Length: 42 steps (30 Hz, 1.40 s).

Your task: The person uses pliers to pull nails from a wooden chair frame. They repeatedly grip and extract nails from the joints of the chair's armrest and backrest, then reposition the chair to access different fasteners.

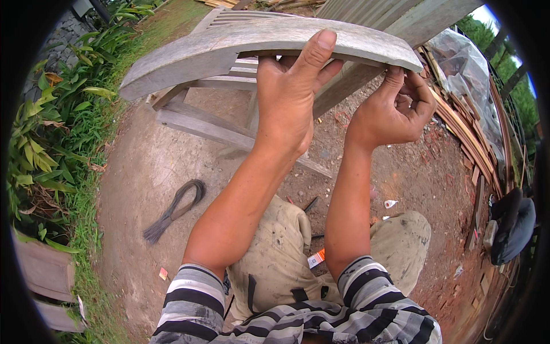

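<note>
A weathered grey wooden chair [189, 54] stands in front of me on bare earth, its curved top rail nearest. My left hand [289, 92] grips that rail from below, thumb pressed over its upper face. My right hand [395, 112] is curled under the rail's right end, fingertips pinched together against the underside; whether something small sits in them is hidden. Both forearms rise from my striped sleeves, with my knees in tan trousers below.
A bundle of dark wire [175, 209] lies on the dirt at left. Green plants [51, 126] line the left edge. Stacked wooden strips [470, 143] and a plastic sheet [464, 63] fill the right. A dark bag [513, 223] sits far right.
</note>
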### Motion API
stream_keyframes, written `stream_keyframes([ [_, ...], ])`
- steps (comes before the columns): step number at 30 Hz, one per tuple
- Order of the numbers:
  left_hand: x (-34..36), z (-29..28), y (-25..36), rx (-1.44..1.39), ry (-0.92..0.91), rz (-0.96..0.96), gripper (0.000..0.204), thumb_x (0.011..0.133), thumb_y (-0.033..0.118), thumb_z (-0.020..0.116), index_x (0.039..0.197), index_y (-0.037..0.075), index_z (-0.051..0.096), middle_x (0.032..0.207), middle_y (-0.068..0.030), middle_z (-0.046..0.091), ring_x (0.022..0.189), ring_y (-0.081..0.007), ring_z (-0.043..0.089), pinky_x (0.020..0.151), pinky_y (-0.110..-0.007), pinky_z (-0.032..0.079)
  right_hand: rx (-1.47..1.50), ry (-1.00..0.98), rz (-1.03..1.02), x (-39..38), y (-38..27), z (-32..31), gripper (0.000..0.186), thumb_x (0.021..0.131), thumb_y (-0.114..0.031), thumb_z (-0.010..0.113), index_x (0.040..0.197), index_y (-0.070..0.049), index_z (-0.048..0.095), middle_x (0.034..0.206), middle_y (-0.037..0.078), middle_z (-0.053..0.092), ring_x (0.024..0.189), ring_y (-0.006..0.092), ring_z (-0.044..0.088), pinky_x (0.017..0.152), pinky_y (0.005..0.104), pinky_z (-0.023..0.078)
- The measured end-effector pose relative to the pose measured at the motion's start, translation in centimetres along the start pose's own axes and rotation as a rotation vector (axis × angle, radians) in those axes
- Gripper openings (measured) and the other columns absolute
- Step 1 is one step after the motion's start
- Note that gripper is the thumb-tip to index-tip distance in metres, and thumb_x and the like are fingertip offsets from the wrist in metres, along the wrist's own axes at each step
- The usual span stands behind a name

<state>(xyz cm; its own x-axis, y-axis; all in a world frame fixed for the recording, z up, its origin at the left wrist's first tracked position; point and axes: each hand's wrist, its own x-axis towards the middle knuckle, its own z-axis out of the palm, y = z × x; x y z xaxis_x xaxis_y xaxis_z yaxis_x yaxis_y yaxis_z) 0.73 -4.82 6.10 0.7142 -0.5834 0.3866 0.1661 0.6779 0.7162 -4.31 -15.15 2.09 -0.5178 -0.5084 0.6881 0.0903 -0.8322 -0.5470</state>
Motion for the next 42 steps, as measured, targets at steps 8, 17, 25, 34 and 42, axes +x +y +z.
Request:
stream_keyframes([
  [8,0.2,-0.1,-0.2,-0.028,-0.015,-0.007,0.052,0.094,0.035,0.079,0.124,-0.003,0.060,0.118,-0.0104,0.067,0.109,-0.0215,0.068,0.098,-0.037,0.059,0.007,0.046,-0.080,0.1,0.4,1.0,0.016,0.089,-0.004,0.078,0.100,0.003,0.069,0.095,0.007,0.064,0.078,0.0146,0.059,0.058,0.0257,0.046],
  [17,0.2,-0.5,0.1,-0.020,-0.012,0.011,0.050,0.094,0.035,0.080,0.123,-0.003,0.063,0.116,-0.0111,0.067,0.108,-0.0211,0.068,0.098,-0.041,0.059,0.011,-0.029,-0.090,-0.7,-0.5,0.6,0.021,0.094,0.000,0.073,0.110,0.008,0.063,0.104,0.013,0.066,0.087,0.0169,0.068,0.070,0.0262,0.058],
  [25,0.4,0.7,0.9,-0.106,-0.028,-0.043,0.052,0.097,0.027,0.077,0.133,-0.002,0.054,0.120,-0.0103,0.068,0.114,-0.0213,0.066,0.103,-0.037,0.055,-0.015,0.007,-0.007,0.5,0.2,0.3,0.017,0.088,-0.006,0.082,0.097,0.001,0.068,0.102,0.008,0.067,0.076,0.0099,0.064,0.058,0.0207,0.047],
  [34,0.3,0.9,0.6,-0.049,0.009,-0.060,0.043,0.098,0.029,0.076,0.126,0.001,0.060,0.118,-0.0083,0.069,0.108,-0.0165,0.068,0.098,-0.034,0.055,0.026,0.026,-0.126,0.0,0.7,1.2,0.024,0.091,0.006,0.072,0.114,0.001,0.068,0.103,0.006,0.068,0.084,0.0129,0.061,0.070,0.0259,0.050],
  [42,0.3,1.1,0.5,-0.029,0.054,-0.038,0.043,0.099,0.031,0.074,0.127,0.002,0.060,0.117,-0.0071,0.068,0.111,-0.0162,0.066,0.099,-0.032,0.054,-0.076,-0.046,-0.067,0.1,-0.7,0.1,0.018,0.091,0.003,0.077,0.107,0.001,0.068,0.100,0.004,0.068,0.080,0.0095,0.059,0.070,0.0236,0.049],
])
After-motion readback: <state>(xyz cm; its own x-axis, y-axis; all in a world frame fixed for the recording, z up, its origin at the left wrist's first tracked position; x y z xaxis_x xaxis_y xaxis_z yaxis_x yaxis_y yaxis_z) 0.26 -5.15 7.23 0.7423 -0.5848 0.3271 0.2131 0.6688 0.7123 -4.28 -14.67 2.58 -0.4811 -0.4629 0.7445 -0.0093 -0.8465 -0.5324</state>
